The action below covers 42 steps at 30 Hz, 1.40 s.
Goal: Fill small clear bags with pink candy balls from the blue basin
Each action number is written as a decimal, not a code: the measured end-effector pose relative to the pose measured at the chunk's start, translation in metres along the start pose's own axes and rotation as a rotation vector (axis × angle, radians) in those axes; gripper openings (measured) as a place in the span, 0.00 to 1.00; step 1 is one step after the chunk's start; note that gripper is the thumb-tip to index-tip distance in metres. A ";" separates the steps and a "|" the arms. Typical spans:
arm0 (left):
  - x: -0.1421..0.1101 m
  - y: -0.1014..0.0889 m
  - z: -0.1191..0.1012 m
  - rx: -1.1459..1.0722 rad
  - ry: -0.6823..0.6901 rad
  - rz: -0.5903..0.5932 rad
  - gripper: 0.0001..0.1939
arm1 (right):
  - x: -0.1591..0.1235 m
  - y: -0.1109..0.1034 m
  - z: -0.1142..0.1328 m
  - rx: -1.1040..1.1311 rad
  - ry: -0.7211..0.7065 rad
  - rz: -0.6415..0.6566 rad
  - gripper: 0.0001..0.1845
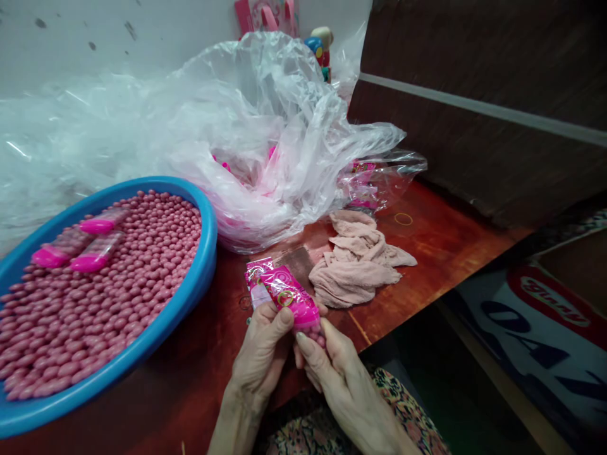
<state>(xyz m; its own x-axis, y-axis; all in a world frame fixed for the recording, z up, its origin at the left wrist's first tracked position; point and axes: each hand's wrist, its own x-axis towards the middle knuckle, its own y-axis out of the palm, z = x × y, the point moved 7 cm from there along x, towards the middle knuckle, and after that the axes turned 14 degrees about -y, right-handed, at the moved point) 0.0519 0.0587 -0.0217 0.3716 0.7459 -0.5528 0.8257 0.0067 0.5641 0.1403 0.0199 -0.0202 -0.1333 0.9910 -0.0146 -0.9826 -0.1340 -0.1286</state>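
The left hand (258,360) and right hand (344,395) meet just above the edge of the tabletop (441,253), and between them is a pink packet (289,297), its printed top pointing away from the person. The left fingers (279,319) are clamped on its side, while the right fingers (303,344) close around its lower end, partly hiding the pink beads (310,330) inside. A second printed packet (256,281) sits just behind it, its lower end cut off by the left thumb; whether either hand holds it is hard to tell.

To the left, touching neither hand, a blue basin (208,246) is heaped with pink beads (95,316), and three pink-capped tubes (97,253) lie on top. A crumpled clear plastic bag (265,114) rises behind it, with pink items showing dimly through the film. Beside it, a smaller clear bag (379,180) holds printed packets, and a crumpled pink cloth (355,265) lies near the held packet. Toys (318,50) and a pink box (265,16) at the back are partly blocked by the plastic and cut off by the top of the view. A dark wooden panel (474,126) stands to the right, and a patterned fabric (403,411) shows beneath the hands.
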 end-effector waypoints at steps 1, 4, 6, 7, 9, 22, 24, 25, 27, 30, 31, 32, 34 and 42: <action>-0.001 0.001 0.000 -0.002 0.011 0.009 0.20 | 0.001 -0.001 0.003 -0.036 -0.026 -0.010 0.22; -0.002 0.001 -0.002 -0.015 0.041 0.033 0.20 | 0.004 -0.001 0.011 -0.152 -0.147 -0.052 0.21; -0.001 0.001 -0.002 -0.020 0.029 0.033 0.18 | 0.007 0.001 0.014 -0.188 -0.223 -0.082 0.21; 0.000 0.001 -0.001 -0.024 0.018 0.033 0.15 | 0.009 0.002 0.014 -0.197 -0.247 -0.091 0.21; 0.002 0.001 -0.001 -0.038 0.004 0.045 0.12 | 0.012 0.005 0.014 -0.212 -0.273 -0.092 0.22; -0.006 0.014 0.000 0.109 -0.030 0.162 0.19 | -0.002 0.002 -0.001 0.082 0.003 0.022 0.22; -0.002 0.014 0.002 0.131 -0.044 0.123 0.16 | 0.000 0.000 -0.004 0.074 0.007 -0.023 0.22; 0.000 0.013 0.003 0.138 -0.047 0.098 0.15 | 0.001 -0.001 -0.005 0.048 0.005 -0.054 0.22; 0.003 0.011 0.004 0.151 -0.041 0.066 0.14 | 0.000 -0.005 -0.008 -0.022 0.000 -0.095 0.22; 0.004 0.011 0.005 0.179 -0.043 0.088 0.14 | -0.005 -0.009 -0.013 -0.069 0.031 -0.114 0.22; 0.004 0.012 0.005 0.184 -0.048 0.112 0.14 | -0.007 -0.010 -0.014 -0.058 0.045 -0.116 0.22; 0.003 0.013 0.005 0.181 -0.054 0.136 0.14 | -0.008 -0.010 -0.015 -0.033 0.060 -0.111 0.21; 0.001 0.014 0.006 0.160 -0.071 0.176 0.14 | -0.008 -0.008 -0.015 0.050 0.077 -0.094 0.21; 0.003 0.007 0.009 0.031 -0.080 0.087 0.18 | 0.010 0.014 0.001 0.607 0.090 0.129 0.16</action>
<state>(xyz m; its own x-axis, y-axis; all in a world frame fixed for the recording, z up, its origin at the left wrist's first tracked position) 0.0625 0.0547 -0.0252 0.4744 0.6873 -0.5501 0.8010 -0.0778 0.5936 0.1254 0.0282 -0.0215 -0.2702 0.9596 -0.0789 -0.8614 -0.2043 0.4651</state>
